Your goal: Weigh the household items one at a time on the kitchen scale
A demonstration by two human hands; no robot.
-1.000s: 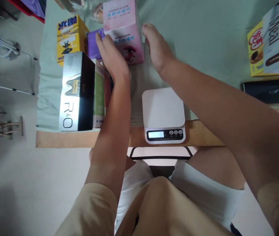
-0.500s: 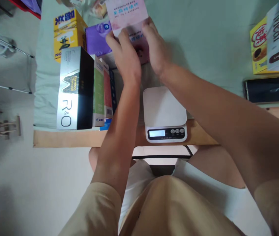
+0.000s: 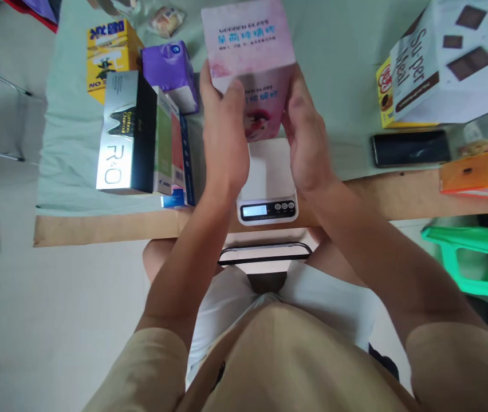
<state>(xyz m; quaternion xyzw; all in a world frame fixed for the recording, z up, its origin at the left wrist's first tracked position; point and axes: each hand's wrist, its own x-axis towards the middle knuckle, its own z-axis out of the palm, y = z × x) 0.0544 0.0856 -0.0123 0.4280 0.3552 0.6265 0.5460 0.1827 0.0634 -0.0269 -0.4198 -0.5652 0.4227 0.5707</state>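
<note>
Between my two hands is a pink box (image 3: 250, 43) with "Wooden Glass" printed on it. My left hand (image 3: 224, 126) presses its left side, the thumb lying across the front face. My right hand (image 3: 308, 131) grips the right side, with its fingers partly hidden behind the box. Just below the box sits a white kitchen scale (image 3: 268, 177), its display lit. The box's lower edge overlaps the back of the scale's platform in view; whether they touch I cannot tell.
To the left stand a silver-black R&O box (image 3: 126, 131), thin green and red boxes (image 3: 164, 143), a purple tissue pack (image 3: 169, 68) and a yellow carton (image 3: 113, 57). On the right are a Super Meal box (image 3: 450, 63), a phone (image 3: 411, 149), an orange box (image 3: 476, 171) and a green stool (image 3: 471, 257).
Both hands have brought the pink box nearer to me, from behind the scale to its back edge. The view has shifted right, showing more of the right side.
</note>
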